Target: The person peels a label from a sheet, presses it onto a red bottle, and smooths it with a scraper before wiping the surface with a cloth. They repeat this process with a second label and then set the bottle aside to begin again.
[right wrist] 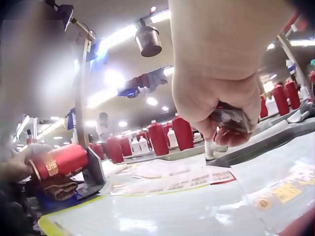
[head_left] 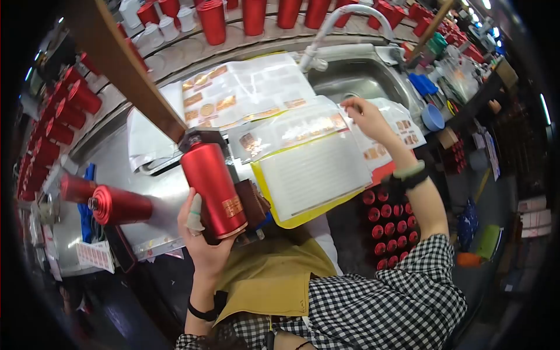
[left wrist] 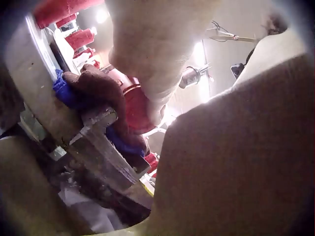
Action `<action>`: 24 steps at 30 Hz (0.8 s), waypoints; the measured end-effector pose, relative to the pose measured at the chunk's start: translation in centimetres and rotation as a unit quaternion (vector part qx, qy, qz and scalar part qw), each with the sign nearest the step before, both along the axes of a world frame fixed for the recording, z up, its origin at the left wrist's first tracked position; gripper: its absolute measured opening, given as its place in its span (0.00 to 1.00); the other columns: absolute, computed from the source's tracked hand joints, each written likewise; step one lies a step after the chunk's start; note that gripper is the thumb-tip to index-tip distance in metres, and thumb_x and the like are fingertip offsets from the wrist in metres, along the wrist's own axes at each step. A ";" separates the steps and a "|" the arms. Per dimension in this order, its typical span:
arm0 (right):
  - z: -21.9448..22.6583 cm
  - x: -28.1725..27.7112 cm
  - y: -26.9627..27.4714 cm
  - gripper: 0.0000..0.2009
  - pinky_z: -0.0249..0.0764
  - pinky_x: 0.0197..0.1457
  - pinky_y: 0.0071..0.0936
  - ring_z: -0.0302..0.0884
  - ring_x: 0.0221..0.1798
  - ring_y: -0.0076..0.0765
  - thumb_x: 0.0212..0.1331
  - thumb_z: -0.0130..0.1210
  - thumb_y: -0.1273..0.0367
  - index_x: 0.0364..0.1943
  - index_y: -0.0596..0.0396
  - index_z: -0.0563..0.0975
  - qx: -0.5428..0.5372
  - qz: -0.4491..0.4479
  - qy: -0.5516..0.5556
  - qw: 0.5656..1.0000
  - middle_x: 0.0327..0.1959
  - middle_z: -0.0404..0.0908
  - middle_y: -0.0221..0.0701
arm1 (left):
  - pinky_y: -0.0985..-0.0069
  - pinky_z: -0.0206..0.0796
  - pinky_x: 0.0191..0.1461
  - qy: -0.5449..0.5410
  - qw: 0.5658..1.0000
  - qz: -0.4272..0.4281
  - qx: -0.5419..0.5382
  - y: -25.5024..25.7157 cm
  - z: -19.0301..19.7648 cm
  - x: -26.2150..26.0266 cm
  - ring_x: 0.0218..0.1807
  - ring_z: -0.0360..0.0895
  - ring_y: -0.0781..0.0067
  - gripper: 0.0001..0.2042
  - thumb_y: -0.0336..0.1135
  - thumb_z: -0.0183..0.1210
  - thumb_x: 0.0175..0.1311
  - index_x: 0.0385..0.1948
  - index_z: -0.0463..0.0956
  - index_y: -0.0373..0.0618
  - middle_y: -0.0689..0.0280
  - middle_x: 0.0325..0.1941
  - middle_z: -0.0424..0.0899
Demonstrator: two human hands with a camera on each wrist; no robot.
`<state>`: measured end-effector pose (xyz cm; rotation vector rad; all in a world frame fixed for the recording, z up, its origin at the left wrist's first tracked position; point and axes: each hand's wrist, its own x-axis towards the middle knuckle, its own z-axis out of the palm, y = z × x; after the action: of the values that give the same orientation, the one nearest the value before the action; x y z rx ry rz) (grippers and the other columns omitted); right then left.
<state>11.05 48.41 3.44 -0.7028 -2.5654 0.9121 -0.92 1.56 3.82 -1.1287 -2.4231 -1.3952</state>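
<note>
The left hand [head_left: 201,236] grips one red bottle [head_left: 213,189] at the near edge of the desk [head_left: 116,157], fingers [head_left: 194,213] curled round its lower body; one finger wears a pale cot. The bottle tilts, neck away from the person, with a gold label [head_left: 232,206] near its base and a brown cloth [head_left: 252,201] just beside it. The right hand [head_left: 366,115] is raised over the label sheets [head_left: 303,146] toward the desk's far right, beside the sink [head_left: 356,79], fingertips pinched on a small shiny piece [right wrist: 230,119]; what it is cannot be told. A second red bottle [head_left: 119,205] lies on its side at the desk's left edge, a third [head_left: 76,188] behind it. At least three overlapping clear sheets carry gold stickers; one lies on a yellow folder [head_left: 303,181]. Rows of red bottles [head_left: 256,14] line the far edge.
</note>
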 end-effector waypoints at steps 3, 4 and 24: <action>-2.4 -6.2 5.9 0.12 0.82 0.47 0.35 0.82 0.44 0.32 0.68 0.55 0.73 0.52 0.58 0.80 -0.202 -0.030 -0.029 0.978 0.44 0.83 0.31 | 0.63 0.63 0.75 -0.004 1.000 0.009 -0.009 -0.2 0.0 0.2 0.74 0.68 0.55 0.51 0.31 0.84 0.40 0.73 0.65 0.43 0.55 0.76 0.66; -3.3 -7.9 8.2 0.09 0.81 0.46 0.34 0.81 0.42 0.30 0.67 0.53 0.73 0.47 0.59 0.80 -0.263 -0.087 -0.021 0.961 0.39 0.81 0.31 | 0.63 0.63 0.75 0.004 1.000 0.005 -0.012 -0.2 0.1 0.2 0.74 0.68 0.55 0.51 0.32 0.84 0.40 0.73 0.65 0.43 0.55 0.77 0.66; -2.2 -11.1 -14.8 0.23 0.78 0.48 0.40 0.80 0.50 0.44 0.50 0.62 0.78 0.53 0.47 0.81 0.292 0.349 -0.007 0.890 0.47 0.79 0.33 | 0.52 0.56 0.76 0.034 0.998 0.001 -0.053 -0.6 0.0 -1.0 0.72 0.67 0.49 0.49 0.43 0.83 0.42 0.71 0.67 0.42 0.54 0.75 0.69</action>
<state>-0.04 33.66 1.25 0.4139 -2.9029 0.2290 -1.89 0.93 3.82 -1.1753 -2.4751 -1.2214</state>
